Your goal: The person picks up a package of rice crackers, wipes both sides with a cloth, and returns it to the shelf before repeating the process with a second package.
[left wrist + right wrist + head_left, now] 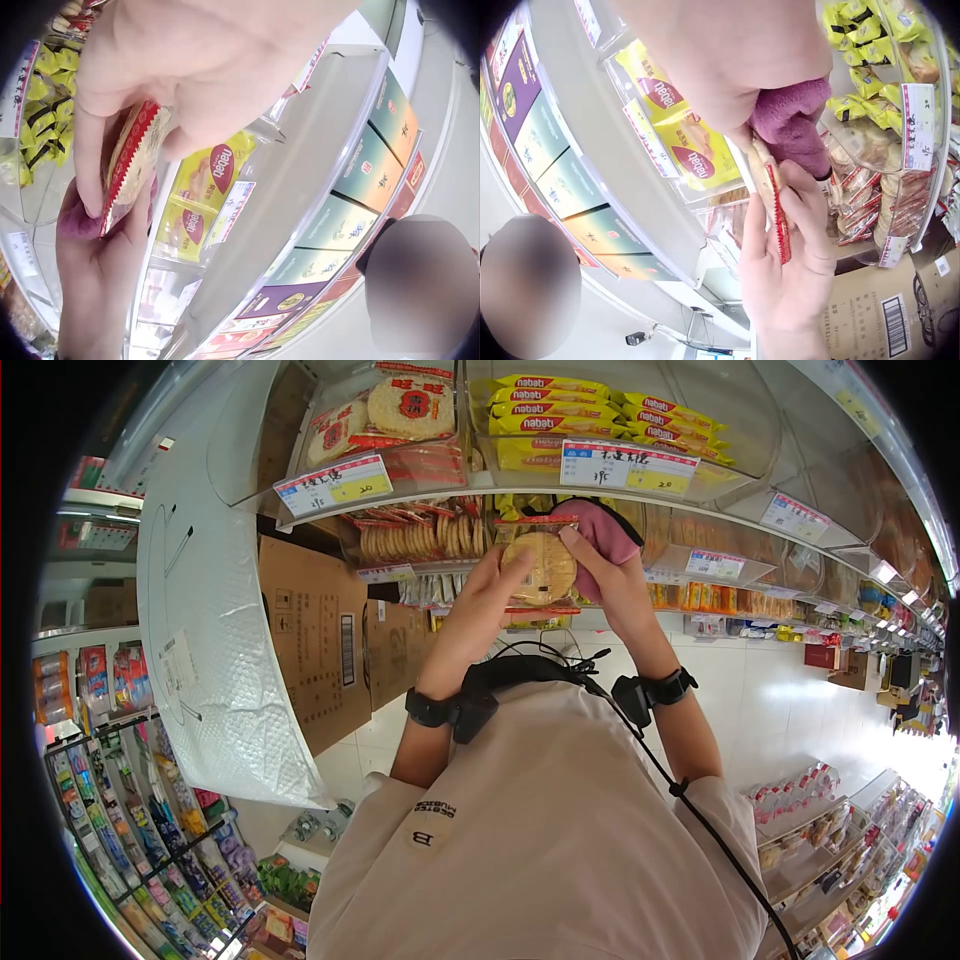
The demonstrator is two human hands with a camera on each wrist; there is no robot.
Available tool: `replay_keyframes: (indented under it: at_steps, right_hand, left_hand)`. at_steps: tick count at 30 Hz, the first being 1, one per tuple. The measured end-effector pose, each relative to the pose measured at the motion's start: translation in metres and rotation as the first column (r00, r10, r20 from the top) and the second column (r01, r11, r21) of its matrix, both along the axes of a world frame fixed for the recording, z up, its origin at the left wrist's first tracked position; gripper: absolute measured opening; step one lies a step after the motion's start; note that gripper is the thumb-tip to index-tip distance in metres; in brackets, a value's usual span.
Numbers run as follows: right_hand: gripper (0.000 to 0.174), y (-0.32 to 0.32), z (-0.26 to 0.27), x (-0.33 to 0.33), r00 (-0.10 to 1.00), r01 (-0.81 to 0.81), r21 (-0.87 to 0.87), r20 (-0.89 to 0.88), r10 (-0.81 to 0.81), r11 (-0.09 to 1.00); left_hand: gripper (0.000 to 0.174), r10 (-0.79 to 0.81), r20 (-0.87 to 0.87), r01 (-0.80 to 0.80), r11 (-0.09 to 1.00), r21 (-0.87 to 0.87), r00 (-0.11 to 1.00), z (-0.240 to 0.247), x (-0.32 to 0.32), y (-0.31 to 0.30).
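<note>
A clear packet of round crackers with red edges is held between both hands in front of the shelves. The left hand pinches its left side, thumb on the front; the right hand pinches the upper right. A purple cloth is tucked in the right hand, behind the packet in the head view. In the left wrist view the packet shows edge-on between the left thumb and fingers. The right wrist view shows the cloth under the right palm, beside the packet.
Yellow wafer packs and large rice crackers fill the upper shelf bins. Stacked round crackers lie in a lower bin. Cardboard boxes and a bubble-wrapped panel stand at the left. Boxed goods line another shelf.
</note>
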State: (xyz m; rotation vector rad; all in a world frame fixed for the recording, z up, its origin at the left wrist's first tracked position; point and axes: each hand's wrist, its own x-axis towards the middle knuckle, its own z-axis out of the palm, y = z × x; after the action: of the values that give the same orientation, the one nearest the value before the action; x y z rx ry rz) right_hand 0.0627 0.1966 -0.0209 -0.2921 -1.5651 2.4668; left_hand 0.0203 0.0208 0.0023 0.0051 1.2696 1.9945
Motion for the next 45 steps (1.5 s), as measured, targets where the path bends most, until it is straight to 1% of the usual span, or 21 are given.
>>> replay_keyframes:
  at_steps: [1,3,4,5,6,7,11,13,16,18,19,22,24,30,33,37,40,43,44,45]
  right_hand:
    - [0.034,0.000,0.001,0.001,1.000,-0.020,0.015,0.012,0.020,1.000]
    - [0.031,0.001,0.017,0.006,0.998,-0.035,0.079,0.056,0.031,0.996]
    - [0.030,0.000,0.022,0.009,0.996,-0.045,0.109,0.081,0.036,0.993]
    - [0.029,-0.006,0.019,0.008,0.999,0.026,0.119,0.039,-0.031,0.993]
    - [0.029,-0.007,0.017,0.009,0.999,0.030,0.114,0.031,-0.034,0.993]
    - [0.029,-0.006,0.016,0.011,0.999,0.034,0.109,0.020,-0.037,0.993]
    - [0.029,-0.006,0.014,0.012,0.998,0.065,0.093,-0.013,-0.064,0.994]
    - [0.029,-0.004,0.014,0.015,0.999,0.041,0.094,0.006,-0.041,0.995]
    - [0.030,-0.006,0.018,0.017,0.999,0.045,0.083,0.012,-0.046,0.996]
    - [0.030,-0.006,0.016,0.017,0.999,0.044,0.080,0.005,-0.044,0.996]
    - [0.030,-0.004,0.015,0.018,0.999,0.030,0.074,0.023,-0.031,0.997]
    - [0.030,0.002,0.013,0.021,0.993,-0.019,0.049,0.115,0.013,0.999]
    - [0.029,0.003,0.012,0.023,0.985,-0.028,0.044,0.169,0.020,0.999]
    - [0.035,-0.003,0.002,0.017,0.998,0.024,0.027,0.049,-0.026,0.999]
    - [0.035,-0.004,0.003,0.018,0.997,0.035,0.042,0.062,-0.038,0.998]
    - [0.033,-0.006,0.016,0.021,0.991,0.047,0.045,0.121,-0.052,0.998]
    - [0.035,0.005,0.000,0.024,0.971,0.144,0.082,0.182,-0.156,0.986]
    - [0.040,-0.002,-0.003,0.020,0.925,0.336,0.126,0.144,-0.352,0.933]
    - [0.041,-0.005,-0.002,0.021,0.940,0.281,0.132,0.160,-0.301,0.950]
    - [0.043,-0.010,0.001,0.025,0.952,0.226,0.138,0.177,-0.248,0.964]
  left_hand:
    - [0.055,-0.011,0.017,0.010,1.000,0.019,1.000,-0.005,-0.001,-0.003]
    - [0.058,-0.032,0.055,0.029,0.998,0.057,0.998,-0.017,-0.004,-0.009]
    - [0.055,-0.032,0.040,0.030,0.999,0.039,0.999,-0.018,-0.003,-0.009]
    - [0.051,-0.030,0.025,0.030,0.999,0.020,0.999,-0.016,-0.002,-0.009]
    - [0.048,-0.029,0.009,0.029,1.000,0.001,1.000,-0.010,-0.001,-0.008]
    - [0.049,-0.065,0.035,0.062,0.995,0.076,0.997,0.009,0.003,-0.008]
    - [0.050,-0.080,0.053,0.071,0.985,0.156,0.995,0.004,0.003,-0.008]
    - [0.051,-0.076,0.069,0.064,0.983,0.169,0.995,-0.004,0.003,-0.011]
    - [0.050,-0.090,0.079,0.076,0.983,0.167,0.993,-0.007,0.003,-0.011]
    - [0.051,-0.073,0.030,0.068,0.989,0.131,0.997,-0.003,0.006,-0.008]
    - [0.052,-0.065,0.003,0.064,0.991,0.113,0.998,0.000,0.006,-0.006]
    - [0.052,-0.115,0.004,0.113,0.984,0.139,0.993,0.012,0.008,-0.007]
    - [0.052,-0.099,0.011,0.097,0.988,0.122,0.995,0.015,0.009,-0.006]
    - [0.051,-0.070,0.045,0.064,0.990,0.123,0.996,0.012,0.010,-0.006]
    - [0.051,-0.079,0.051,0.072,0.989,0.125,0.996,0.009,0.009,-0.006]
    - [0.050,-0.085,0.045,0.077,0.986,0.148,0.995,0.004,0.007,-0.008]
    - [0.049,-0.006,0.025,0.005,0.998,0.064,1.000,0.007,0.007,-0.007]
    - [0.049,0.038,-0.264,-0.084,0.983,-0.165,0.964,-0.004,0.001,-0.007]
    - [0.049,-0.010,-0.418,-0.105,0.962,-0.252,0.908,-0.004,0.001,-0.006]
    - [0.049,-0.072,-0.556,-0.141,0.933,-0.331,0.828,-0.003,0.005,-0.003]
